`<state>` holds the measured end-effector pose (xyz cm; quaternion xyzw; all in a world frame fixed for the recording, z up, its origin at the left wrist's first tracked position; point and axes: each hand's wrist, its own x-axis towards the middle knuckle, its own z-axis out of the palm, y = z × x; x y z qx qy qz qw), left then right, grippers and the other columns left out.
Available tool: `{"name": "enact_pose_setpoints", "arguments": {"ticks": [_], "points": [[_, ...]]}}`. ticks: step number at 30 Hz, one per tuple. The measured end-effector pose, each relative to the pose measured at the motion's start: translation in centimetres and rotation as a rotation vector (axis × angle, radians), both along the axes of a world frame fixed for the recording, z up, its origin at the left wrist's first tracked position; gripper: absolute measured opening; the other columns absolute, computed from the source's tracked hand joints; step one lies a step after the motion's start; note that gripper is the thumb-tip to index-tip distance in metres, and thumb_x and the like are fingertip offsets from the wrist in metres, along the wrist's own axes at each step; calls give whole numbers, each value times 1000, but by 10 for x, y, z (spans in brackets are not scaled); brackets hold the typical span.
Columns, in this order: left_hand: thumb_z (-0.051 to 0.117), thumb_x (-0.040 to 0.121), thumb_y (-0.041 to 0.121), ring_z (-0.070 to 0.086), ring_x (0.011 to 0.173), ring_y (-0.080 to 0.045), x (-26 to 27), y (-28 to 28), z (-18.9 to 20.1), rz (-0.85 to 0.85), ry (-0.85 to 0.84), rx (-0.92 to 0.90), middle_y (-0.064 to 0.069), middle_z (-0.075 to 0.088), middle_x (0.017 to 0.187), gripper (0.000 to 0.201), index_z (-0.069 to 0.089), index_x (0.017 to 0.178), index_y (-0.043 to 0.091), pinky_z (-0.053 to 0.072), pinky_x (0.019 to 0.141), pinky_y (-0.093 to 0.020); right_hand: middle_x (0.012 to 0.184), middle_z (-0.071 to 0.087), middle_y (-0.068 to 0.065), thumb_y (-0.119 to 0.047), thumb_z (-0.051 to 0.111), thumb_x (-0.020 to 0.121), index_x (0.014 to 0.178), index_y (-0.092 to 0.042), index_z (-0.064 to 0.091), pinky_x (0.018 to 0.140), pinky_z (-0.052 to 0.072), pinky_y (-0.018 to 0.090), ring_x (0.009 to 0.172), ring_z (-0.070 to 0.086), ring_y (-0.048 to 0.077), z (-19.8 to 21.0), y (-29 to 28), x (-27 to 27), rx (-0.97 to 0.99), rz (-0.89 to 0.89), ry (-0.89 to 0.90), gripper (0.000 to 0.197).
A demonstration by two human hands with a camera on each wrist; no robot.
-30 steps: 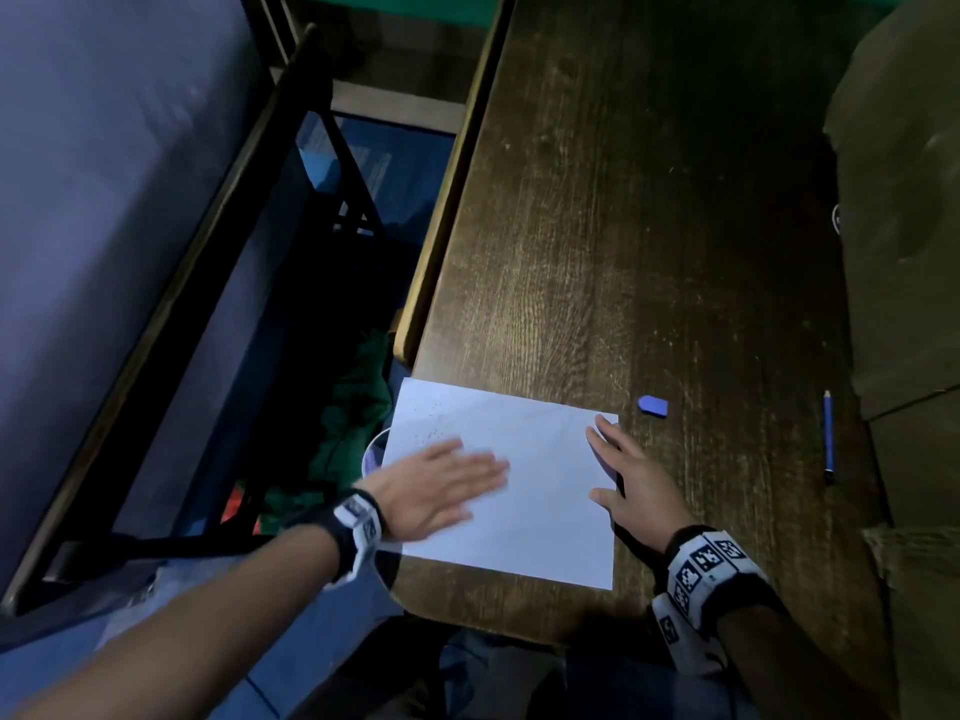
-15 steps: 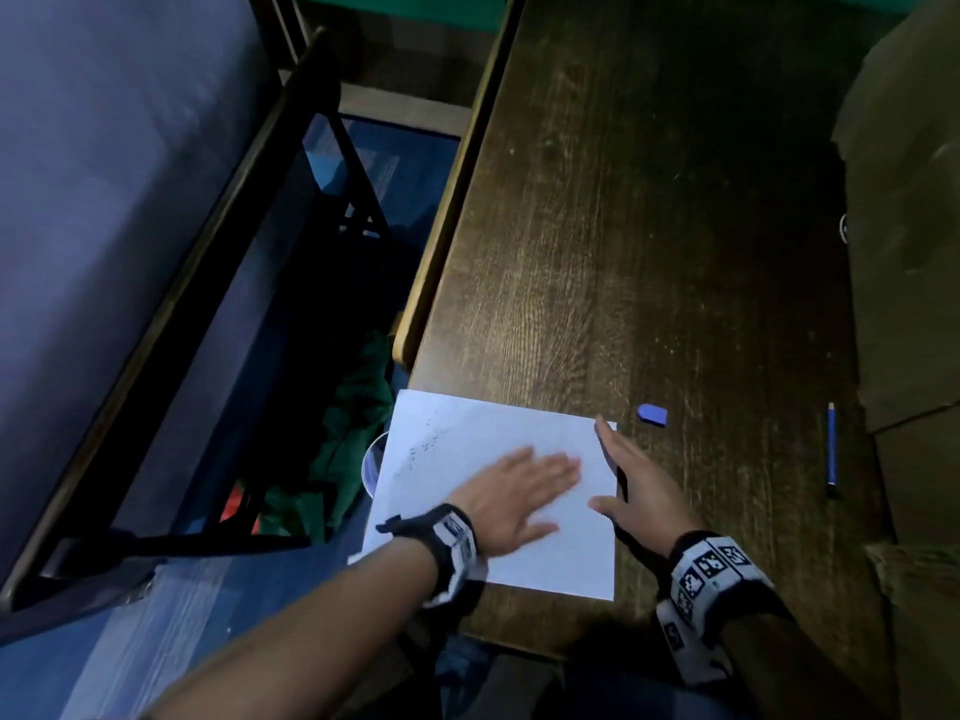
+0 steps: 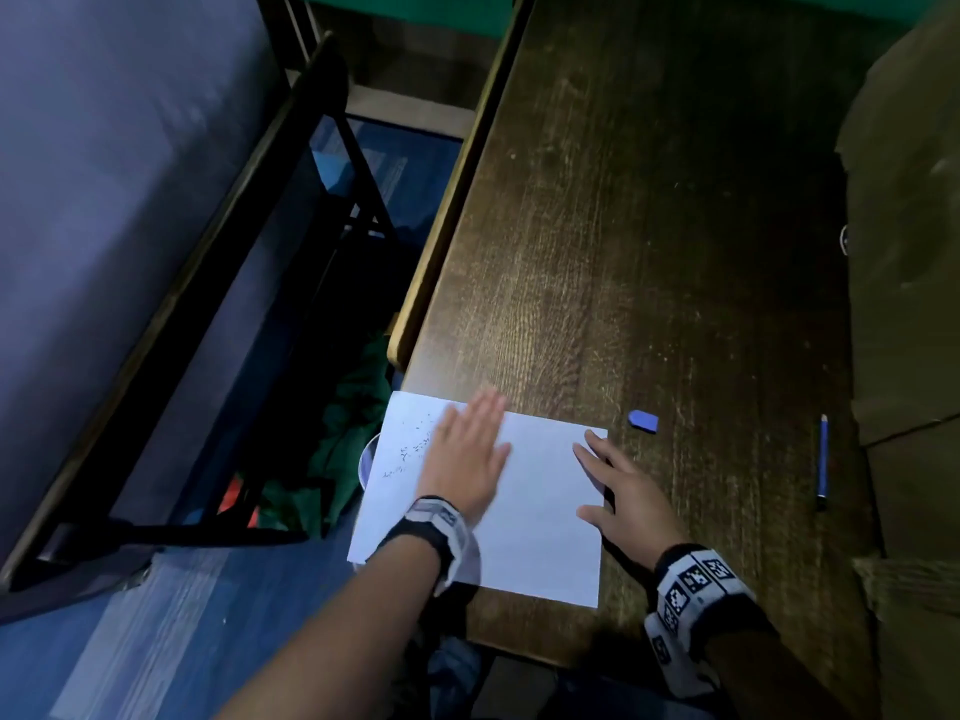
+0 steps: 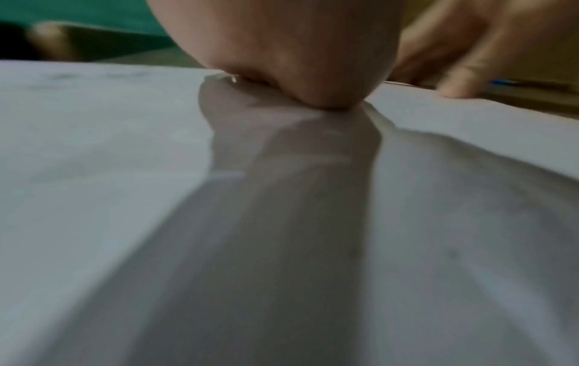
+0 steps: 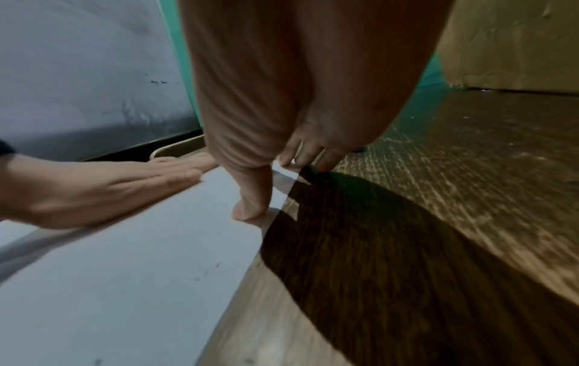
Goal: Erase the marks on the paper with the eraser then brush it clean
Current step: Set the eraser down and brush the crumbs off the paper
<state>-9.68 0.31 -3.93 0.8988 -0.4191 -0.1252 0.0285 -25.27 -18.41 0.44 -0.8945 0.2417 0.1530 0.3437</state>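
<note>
Still, paper (image 3: 540, 511) shows dark specks.

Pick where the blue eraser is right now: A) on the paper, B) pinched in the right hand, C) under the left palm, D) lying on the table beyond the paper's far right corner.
D: the blue eraser lies free on the table, past the paper, touched by neither hand.

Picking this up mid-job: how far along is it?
Erasing looks done: the eraser lies on the desk. Brushing is in hand: the left hand lies flat on the paper, the right hand pinning its edge. Specks remain.
</note>
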Motion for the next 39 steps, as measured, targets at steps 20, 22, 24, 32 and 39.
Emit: {"name": "enact_pose_setpoints", "arguments": {"ticks": [20,22,24,32,39], "points": [[22,108,41,10,156,-17,63,113,1,131,-63,-10,-3,12,169,60,17,161,12,6,125,-43,157,15,-27,-6,75,84,150,-31,37,98,15,-4,137,25,-5,13,16,-9,9,-41,57,80],[20,108,42,4,156,-18,61,103,7,103,-56,-15,-5,9,170,62,11,161,12,5,125,-43,157,15,-26,-6,74,85,150,-31,36,98,15,-3,138,24,-5,13,17,-7,-6,-38,66,80],[17,107,46,-2,155,-14,45,71,14,43,5,-94,-2,4,168,63,7,160,13,2,126,-44,158,14,-25,-5,73,85,150,-30,36,96,14,-4,136,21,-8,14,19,-6,-8,-46,80,79],[21,107,47,15,155,-15,51,86,-5,-154,-34,-11,4,12,168,60,17,162,23,6,123,-43,159,15,-23,-3,73,85,150,-30,38,84,20,-10,133,26,-8,16,19,-6,16,-58,108,79],[12,105,51,3,157,-19,65,83,15,-9,2,-28,-5,7,170,69,12,162,12,12,126,-51,160,12,-23,0,69,88,151,-30,34,77,19,-14,128,23,-9,16,23,-6,24,-78,138,78]]}}
